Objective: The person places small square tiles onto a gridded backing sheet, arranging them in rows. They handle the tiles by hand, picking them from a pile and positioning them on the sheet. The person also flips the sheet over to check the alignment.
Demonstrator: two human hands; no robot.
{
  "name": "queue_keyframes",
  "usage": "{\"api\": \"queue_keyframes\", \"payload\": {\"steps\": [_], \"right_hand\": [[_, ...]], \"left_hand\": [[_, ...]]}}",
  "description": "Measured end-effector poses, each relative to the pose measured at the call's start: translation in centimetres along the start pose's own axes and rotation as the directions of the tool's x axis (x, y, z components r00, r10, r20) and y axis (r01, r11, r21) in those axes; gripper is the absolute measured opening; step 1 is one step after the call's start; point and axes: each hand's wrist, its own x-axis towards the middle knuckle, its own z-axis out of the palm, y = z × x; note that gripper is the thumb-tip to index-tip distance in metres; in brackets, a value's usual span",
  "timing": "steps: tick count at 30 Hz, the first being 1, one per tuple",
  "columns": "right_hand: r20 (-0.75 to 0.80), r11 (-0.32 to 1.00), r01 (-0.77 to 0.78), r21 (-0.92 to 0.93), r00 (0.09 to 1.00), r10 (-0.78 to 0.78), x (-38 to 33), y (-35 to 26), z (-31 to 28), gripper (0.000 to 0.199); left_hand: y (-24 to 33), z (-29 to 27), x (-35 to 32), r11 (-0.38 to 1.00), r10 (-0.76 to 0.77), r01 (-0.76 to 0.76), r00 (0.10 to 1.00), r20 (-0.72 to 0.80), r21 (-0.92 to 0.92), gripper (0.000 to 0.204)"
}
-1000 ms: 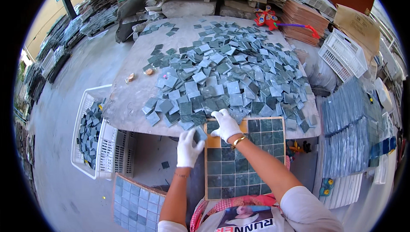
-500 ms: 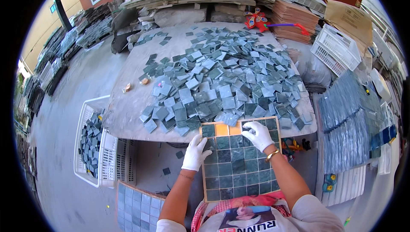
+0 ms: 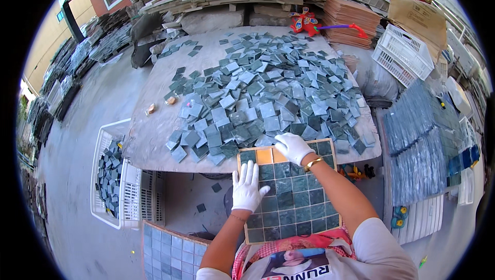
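A square orange grid board lies in front of me, almost filled with dark green square tiles. My left hand, in a white glove, rests flat with fingers spread on the board's left side. My right hand, also gloved, is curled at the board's top edge, next to the bare orange cells; whether it holds a tile I cannot tell. Just beyond the board a large pile of loose green and grey tiles covers the stone table.
A white crate with loose tiles stands at the left beside the table. A finished tile sheet lies at lower left. Stacks of tile sheets and white crates fill the right. Boards and clutter line the back.
My right hand has moved left along the board's top edge to the empty cells. My left hand has slid from the board's left edge onto its tiles.
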Motion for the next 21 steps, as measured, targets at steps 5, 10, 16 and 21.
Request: {"api": "queue_keyframes", "payload": {"steps": [5, 10, 16, 21], "right_hand": [[0.222, 0.797, -0.361, 0.484, 0.932, 0.288, 0.7, -2.1, -1.3, 0.026], [0.079, 0.928, -0.12, 0.354, 0.992, 0.098, 1.8, -1.3, 1.5, 0.024], [0.054, 0.982, 0.181, -0.051, 0.982, -0.178, 1.2, -0.9, 4.7, 0.021], [0.192, 0.943, 0.331, -0.019, 0.927, -0.322, 0.4, -0.3, 2.6, 0.033]], "left_hand": [[-1.2, 1.9, 2.0, 0.995, -0.091, 0.093, 0.994, -0.053, 0.037, 0.081], [-0.3, 1.6, 0.8, 0.993, -0.115, 0.115, 0.992, -0.053, 0.009, 0.083], [1.0, 0.8, -2.3, 0.991, -0.13, 0.13, 0.991, -0.014, -0.014, 0.081], [0.6, 0.0, 1.0, 0.998, 0.052, -0.056, 0.993, -0.106, -0.035, 0.077]]}}
